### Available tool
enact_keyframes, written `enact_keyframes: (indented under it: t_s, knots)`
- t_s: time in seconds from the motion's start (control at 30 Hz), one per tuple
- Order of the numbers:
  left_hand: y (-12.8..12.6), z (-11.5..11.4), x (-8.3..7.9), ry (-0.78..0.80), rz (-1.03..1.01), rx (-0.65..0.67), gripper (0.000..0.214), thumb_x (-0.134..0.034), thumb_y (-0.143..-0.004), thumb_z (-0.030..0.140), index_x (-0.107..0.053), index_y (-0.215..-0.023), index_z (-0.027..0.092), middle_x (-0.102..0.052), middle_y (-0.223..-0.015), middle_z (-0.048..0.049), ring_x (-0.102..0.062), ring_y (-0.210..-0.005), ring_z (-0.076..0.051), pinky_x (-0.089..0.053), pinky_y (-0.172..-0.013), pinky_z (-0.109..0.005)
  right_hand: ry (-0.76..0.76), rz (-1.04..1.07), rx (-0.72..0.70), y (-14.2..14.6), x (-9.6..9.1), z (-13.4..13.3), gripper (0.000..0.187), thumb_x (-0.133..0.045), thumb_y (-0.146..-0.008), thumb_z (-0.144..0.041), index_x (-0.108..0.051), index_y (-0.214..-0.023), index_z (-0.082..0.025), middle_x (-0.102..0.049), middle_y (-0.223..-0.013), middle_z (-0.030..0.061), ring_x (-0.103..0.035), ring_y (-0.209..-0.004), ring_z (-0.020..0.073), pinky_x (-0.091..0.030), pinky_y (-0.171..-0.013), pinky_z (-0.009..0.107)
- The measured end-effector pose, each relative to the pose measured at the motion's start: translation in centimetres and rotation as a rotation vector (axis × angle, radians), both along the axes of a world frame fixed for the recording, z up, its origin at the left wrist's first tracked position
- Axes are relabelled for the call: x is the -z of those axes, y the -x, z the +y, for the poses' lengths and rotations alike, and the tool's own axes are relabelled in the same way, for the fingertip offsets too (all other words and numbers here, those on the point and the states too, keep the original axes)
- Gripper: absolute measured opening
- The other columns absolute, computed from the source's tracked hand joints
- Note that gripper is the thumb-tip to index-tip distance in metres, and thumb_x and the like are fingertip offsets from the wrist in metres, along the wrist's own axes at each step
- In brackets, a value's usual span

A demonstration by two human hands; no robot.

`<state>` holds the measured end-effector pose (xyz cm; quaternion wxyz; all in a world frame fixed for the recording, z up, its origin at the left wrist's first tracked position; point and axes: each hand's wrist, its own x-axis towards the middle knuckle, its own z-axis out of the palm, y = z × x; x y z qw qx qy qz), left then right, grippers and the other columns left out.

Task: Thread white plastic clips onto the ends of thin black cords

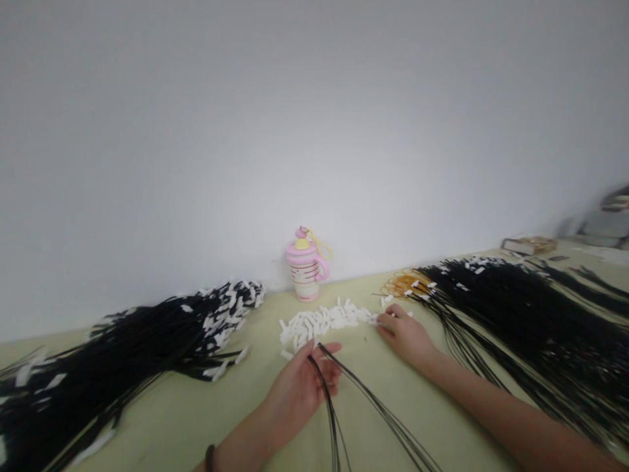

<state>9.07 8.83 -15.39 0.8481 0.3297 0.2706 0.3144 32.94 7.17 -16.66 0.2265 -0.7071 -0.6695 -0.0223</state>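
Note:
My left hand (pixel 307 383) is palm up at the front middle, its thumb and fingers closed on the upper ends of two thin bundles of black wires (pixel 376 403). The wires trail down past the lower edge of the view. Just beyond it lies a loose pile of small white plastic pieces (pixel 324 320). At the right end of this pile is my right hand (pixel 405 332), fingers curled and tips pinched close to the white pieces. Whether a piece is between those fingertips I cannot tell.
Black wires with white ends (pixel 167 334) are heaped at left. More black wires (pixel 521 321) spread at right, near tangled orange rubber bands (pixel 400 283). A pink-lidded cup (pixel 304 272) stands against the wall. A small box (pixel 528 246) lies far right on the pale green table (pixel 171 426).

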Motion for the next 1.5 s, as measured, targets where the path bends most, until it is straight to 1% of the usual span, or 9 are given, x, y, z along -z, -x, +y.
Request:
enact_keyframes:
  t_s: [0.17, 0.43, 0.7, 0.8, 0.93, 1.03, 1.2, 1.27, 1.5]
  knots:
    - [-0.7, -0.5, 0.8, -0.048, 0.059, -0.074, 0.036, -0.05, -0.078, 0.035, -0.059, -0.086, 0.002, -0.044, -0.051, 0.0009, -0.043, -0.047, -0.007, -0.036, -0.05, -0.021, 0.016, -0.033, -0.032, 0.0, -0.1, -0.3, 0.028, -0.034, -0.083, -0.03, -0.059, -0.093, -0.023, -0.046, -0.104, 0.0052, -0.05, -0.081, 0.0118, -0.038, -0.07, 0.022]
    - [-0.5, 0.2, 0.9, -0.006, 0.121, -0.152, 0.026, -0.048, -0.078, 0.038, -0.053, -0.073, 0.013, -0.043, -0.048, 0.002, -0.041, -0.044, -0.008, -0.037, -0.047, -0.023, 0.135, -0.036, -0.168, 1.7, -1.3, -2.2, 0.024, -0.034, -0.077, -0.011, -0.057, -0.083, -0.012, -0.055, -0.088, 0.0094, -0.049, -0.085, 0.0175, -0.034, -0.077, 0.028]
    - [0.2, -2.3, -0.5, -0.52, 0.47, 0.35, 0.035, -0.053, -0.075, 0.039, -0.064, -0.079, 0.006, -0.051, -0.061, -0.003, -0.046, -0.049, -0.006, -0.038, -0.049, -0.019, 0.136, 0.11, -0.211, 2.2, -1.3, -2.6, 0.013, -0.044, -0.075, -0.02, -0.053, -0.077, -0.013, -0.054, -0.082, 0.0066, -0.047, -0.076, 0.0139, -0.033, -0.068, 0.024]
    - [0.3, -2.5, -0.6, -0.574, 0.563, 0.351, 0.037, -0.054, -0.073, 0.042, -0.064, -0.085, 0.009, -0.049, -0.058, 0.0002, -0.039, -0.04, -0.003, -0.028, -0.04, -0.016, 0.094, 0.2, -0.223, 1.8, -0.7, -2.1, 0.015, -0.04, -0.078, -0.021, -0.053, -0.079, -0.012, -0.053, -0.085, 0.0075, -0.046, -0.079, 0.0136, -0.033, -0.072, 0.025]
    - [-0.1, -2.0, 0.0, -0.471, 0.506, 0.181, 0.033, -0.058, -0.071, 0.038, -0.063, -0.09, 0.011, -0.049, -0.059, 0.0014, -0.033, -0.039, -0.001, -0.02, -0.038, -0.014, 0.082, 0.382, -0.226, 2.0, -0.3, -1.8, 0.018, -0.041, -0.077, -0.019, -0.052, -0.088, -0.011, -0.054, -0.086, 0.0085, -0.047, -0.08, 0.0142, -0.035, -0.073, 0.027]
    - [-0.2, -1.7, 0.1, -0.326, 0.391, 0.105, 0.028, -0.059, -0.072, 0.033, -0.063, -0.086, 0.009, -0.049, -0.061, -0.0003, -0.04, -0.048, -0.002, -0.027, -0.045, -0.014, 0.137, 0.561, -0.273, 3.1, -0.8, -2.0, 0.02, -0.042, -0.078, -0.023, -0.051, -0.091, -0.011, -0.057, -0.081, 0.0064, -0.053, -0.074, 0.0111, -0.04, -0.068, 0.023]
    - [-0.3, -1.9, -0.2, -0.214, 0.157, 0.09, 0.021, -0.058, -0.074, 0.023, -0.063, -0.085, 0.006, -0.048, -0.065, -0.0026, -0.045, -0.061, -0.006, -0.037, -0.063, -0.02, 0.417, 1.494, -0.304, 5.8, -2.0, -3.4, 0.026, -0.057, -0.071, -0.029, -0.052, -0.09, -0.011, -0.06, -0.079, 0.0056, -0.058, -0.069, 0.0089, -0.042, -0.062, 0.02]
    - [-0.3, -2.0, -0.2, -0.227, 0.132, 0.1, 0.019, -0.056, -0.076, 0.023, -0.063, -0.081, 0.006, -0.047, -0.064, -0.0027, -0.045, -0.061, -0.007, -0.037, -0.064, -0.021, 0.492, 1.717, -0.296, 6.5, -2.0, -3.8, 0.026, -0.063, -0.066, -0.026, -0.054, -0.085, -0.011, -0.06, -0.078, 0.0056, -0.057, -0.064, 0.0075, -0.041, -0.059, 0.018]
    - [-0.2, -1.8, -0.2, -0.248, 0.085, 0.183, 0.022, -0.052, -0.078, 0.024, -0.057, -0.064, 0.007, -0.046, -0.061, -0.0029, -0.047, -0.058, -0.01, -0.037, -0.06, -0.025, 0.439, 1.643, -0.41, 6.7, -0.6, -3.8, 0.032, -0.065, -0.063, -0.036, -0.055, -0.074, -0.008, -0.055, -0.056, 0.0004, -0.05, -0.05, 0.0047, -0.035, -0.05, 0.016]
